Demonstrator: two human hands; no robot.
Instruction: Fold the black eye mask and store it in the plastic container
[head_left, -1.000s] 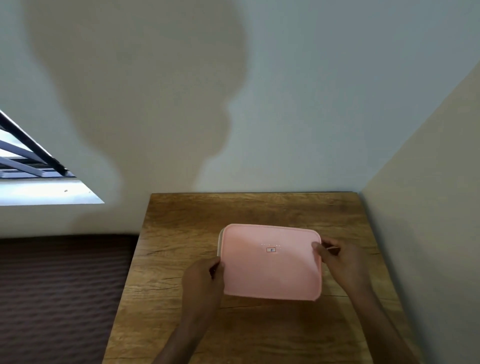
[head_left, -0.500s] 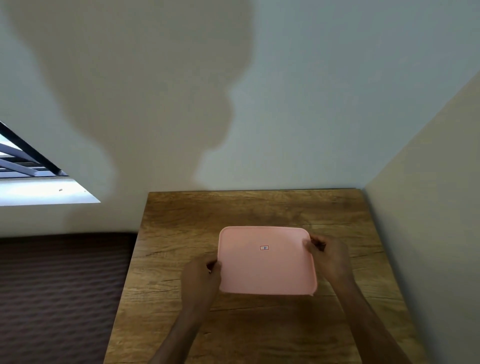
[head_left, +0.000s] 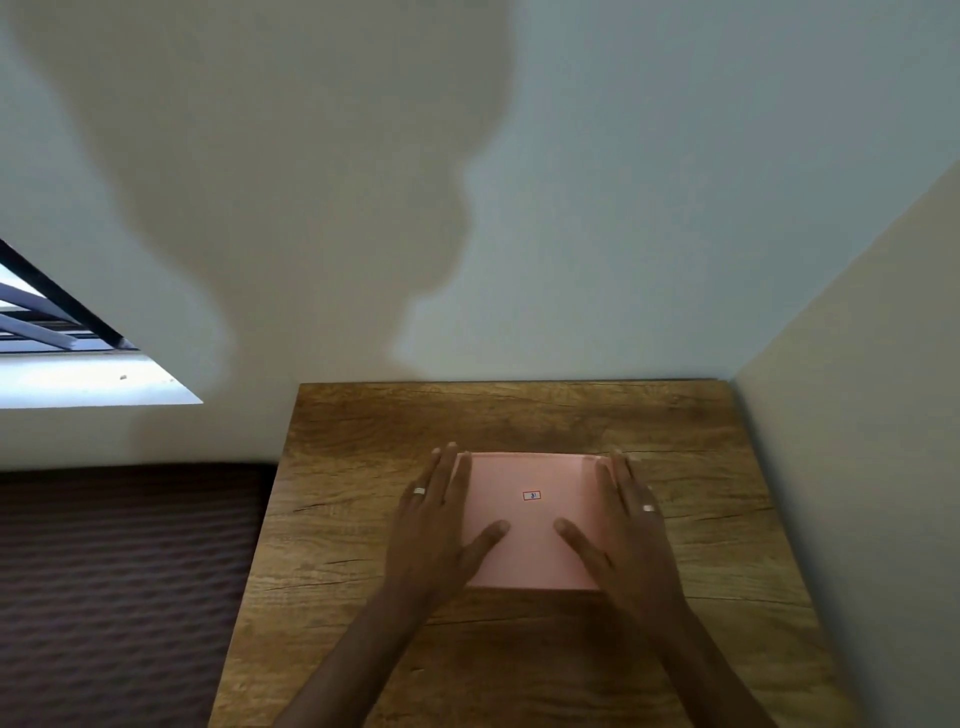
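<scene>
Pink-lidded plastic container (head_left: 532, 519) sits mid-worktop (head_left: 363, 519), nearer the far edge, flanked by both hands: left hand (head_left: 439, 525) and right hand (head_left: 626, 530) spread flat, palms down on its lid's side edges, thumbs angled inward; eye mask not visible.

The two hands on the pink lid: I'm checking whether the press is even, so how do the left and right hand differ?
The left hand lies over the pink lid's left edge, partly on the wooden table; the right hand covers the right edge. The left ring sits slightly farther from the wrist than the right's. Both lie flat, fingers extended, thumbs angled inward on the lid.
</scene>
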